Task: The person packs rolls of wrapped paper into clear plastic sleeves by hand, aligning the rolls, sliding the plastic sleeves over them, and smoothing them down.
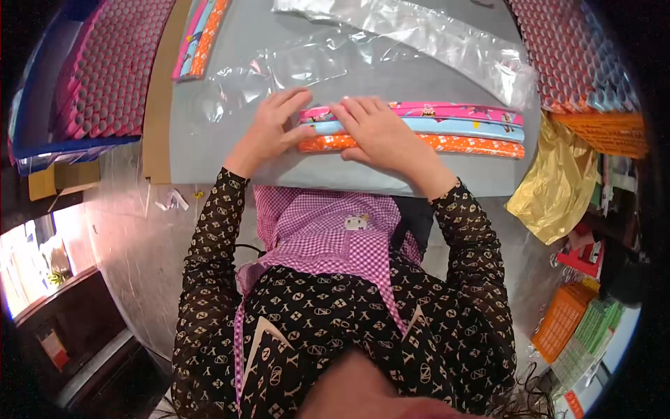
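Three rolls of patterned wrapping paper lie side by side across the grey work surface: a pink roll (453, 112), a light blue roll (460, 127) and an orange roll (467, 144). At their left ends is my left hand (269, 129), thumb and fingers apart, the thumb tip against the ends. My right hand (384, 136) rests flat across the rolls, fingers stretched out, covering part of them. Just beyond the rolls, a clear plastic sleeve (307, 63) is spread on the surface.
More clear plastic sleeves (447, 35) lie at the far right. Another set of rolls (199, 38) sits at the far left. Bins of stacked rolls stand at the left (115, 70) and right (572, 56). Gold sheeting (558, 181) hangs by the right edge.
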